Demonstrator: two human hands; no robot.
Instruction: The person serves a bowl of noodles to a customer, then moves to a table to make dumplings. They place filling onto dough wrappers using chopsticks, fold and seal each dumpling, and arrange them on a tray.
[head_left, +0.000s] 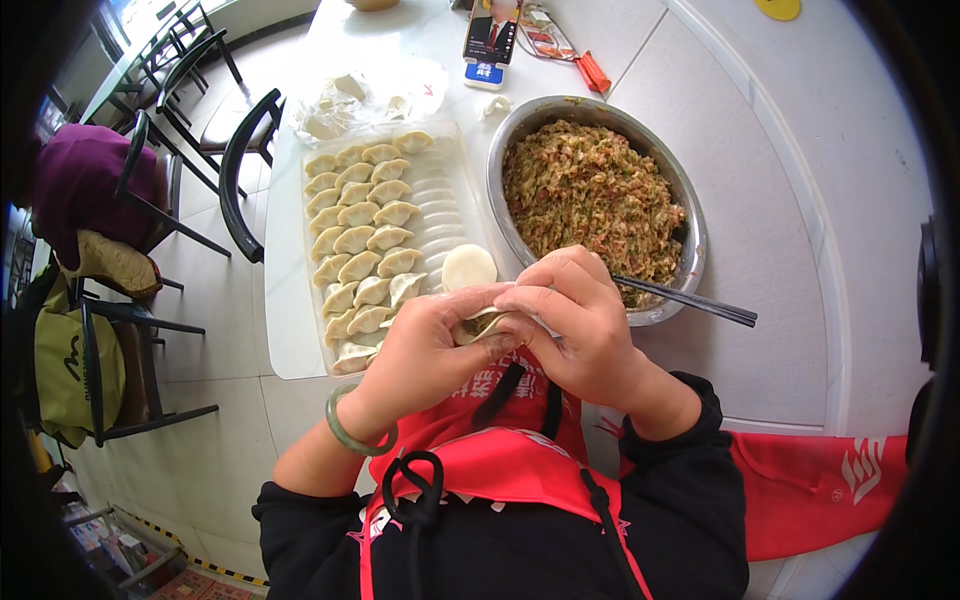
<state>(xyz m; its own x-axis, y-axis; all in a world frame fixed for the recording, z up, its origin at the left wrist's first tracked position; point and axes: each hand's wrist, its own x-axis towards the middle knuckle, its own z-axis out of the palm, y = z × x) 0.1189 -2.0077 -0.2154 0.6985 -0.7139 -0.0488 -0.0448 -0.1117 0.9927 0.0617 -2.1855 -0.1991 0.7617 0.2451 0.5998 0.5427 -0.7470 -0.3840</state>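
Between my two hands is a dumpling wrapper, folded around some filling and partly open toward me. My left hand cups its left side, with a green bangle at the wrist. The fingers of my right hand pinch its upper right edge. Just beyond my hands lies a round flat wrapper at the tray's right side. Several pleated dumplings sit in rows in a clear plastic tray. To the right stands a steel bowl heaped with minced filling. Black chopsticks rest across its near rim.
A phone stands in a holder at the back, beside a red packet. Crumpled plastic lies behind the tray. Black-framed chairs stand left of the table. A red cloth is at my right.
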